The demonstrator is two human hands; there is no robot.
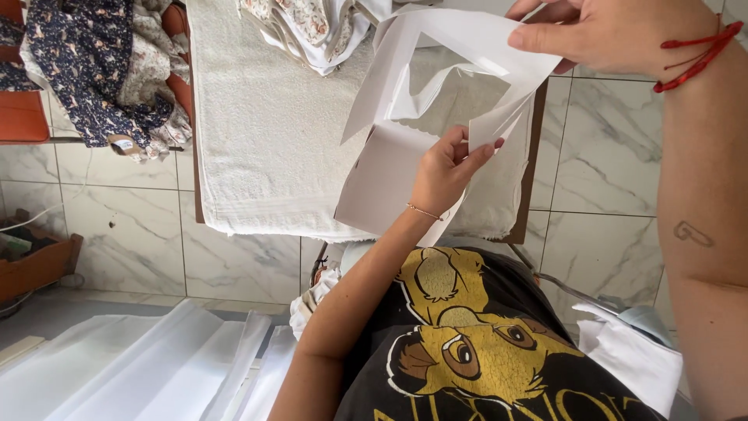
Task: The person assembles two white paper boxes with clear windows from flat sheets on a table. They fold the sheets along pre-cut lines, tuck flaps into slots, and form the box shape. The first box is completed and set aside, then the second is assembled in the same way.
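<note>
My left fingers (pixel 470 150) pinch the lower edge of a white paper sheet (pixel 460 47), thumb on top, knuckles curled. A thin gold bracelet (pixel 425 211) sits on that wrist. My right hand (pixel 600 35), at 1 o'clock of the frame, grips the same sheet's upper corner, fingers closed over thumb, with a red string bracelet (pixel 697 51) on the wrist and a small tattoo (pixel 692 233) on the forearm.

The sheet is thin, matte and creased, with a big cut-out window in the middle; it bends and hangs between both hands above the table. Just below it, at 6 o'clock of the sheet, a flat white folded card (pixel 389 183) lies on the surface under my left hand; I cannot tell if it joins the sheet.

The surface is a table covered by a white terry towel (pixel 265 132), nubby, with a frayed hem; a dark brown table edge (pixel 536 148) shows at 3 o'clock of the towel. At 12 o'clock lies a stack of pale floral fabric (pixel 308 27). At 10 o'clock a heap of navy floral cloth (pixel 86 62) sits on an orange seat (pixel 22 117).

The floor is glossy white marble-look tile (pixel 600 171) with grey veins. At 7 o'clock, smooth white translucent sheets (pixel 148 374) are stacked in layers. At 9 o'clock is a brown wooden tray (pixel 39 265). At 5 o'clock, my dark shirt with a yellow cartoon lion print (pixel 467 343).
</note>
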